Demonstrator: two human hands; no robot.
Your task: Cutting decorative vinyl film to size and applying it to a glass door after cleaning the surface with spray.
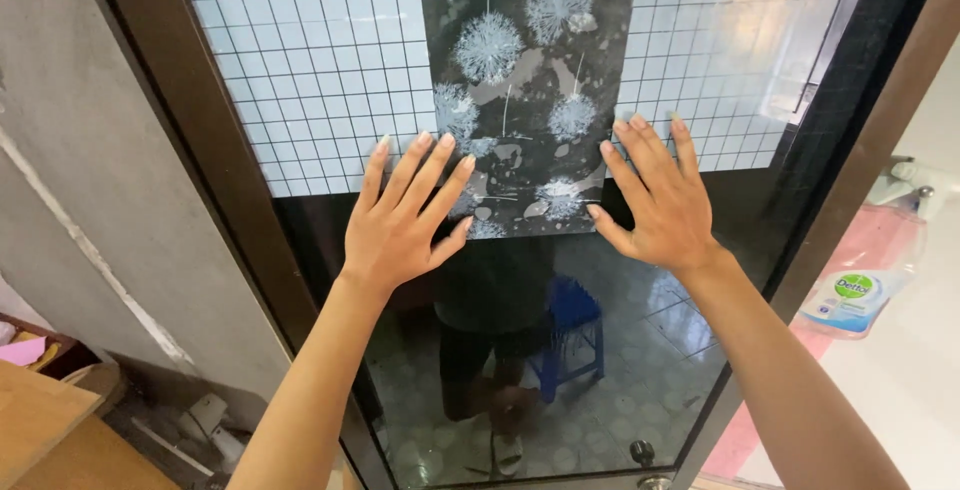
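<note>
Pressing flat, fingers spread and gripping nothing, left hand (400,220) and right hand (655,200) against the lower edge of a dark dandelion-print film sheet (525,90) at frame centre, glass door (620,350) partly covered, bare dark pane remaining below, gridded film (320,60) flanking.
</note>
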